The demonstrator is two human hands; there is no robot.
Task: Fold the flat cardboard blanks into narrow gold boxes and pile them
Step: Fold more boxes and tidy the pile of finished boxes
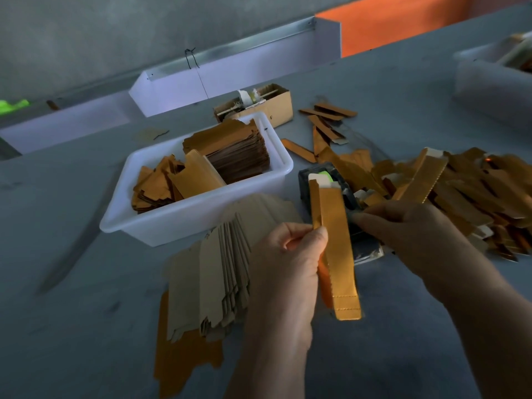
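A narrow gold box [335,246], partly folded, stands at frame centre, long axis running from 12 to 6 o'clock, its white inner flap uppermost and its stitched-looking lower end free. The left hand [285,272] pinches the box's left edge between thumb and curled fingers; the right hand [408,231] reaches in from 3 o'clock, fingers bent toward the box's right edge, though whether they actually grip it cannot be told. At 9 o'clock of the left hand, a fanned stack of flat blanks [218,272] lies brown side up on the grey table [86,326]. At 11 o'clock sits a white plastic tub [184,223] holding more gold blanks. At 2 to 3 o'clock lies a loose pile of folded gold boxes [472,194]. Behind the held box rests a dark tape dispenser [339,182], and at 12 o'clock an open cardboard carton [273,108].
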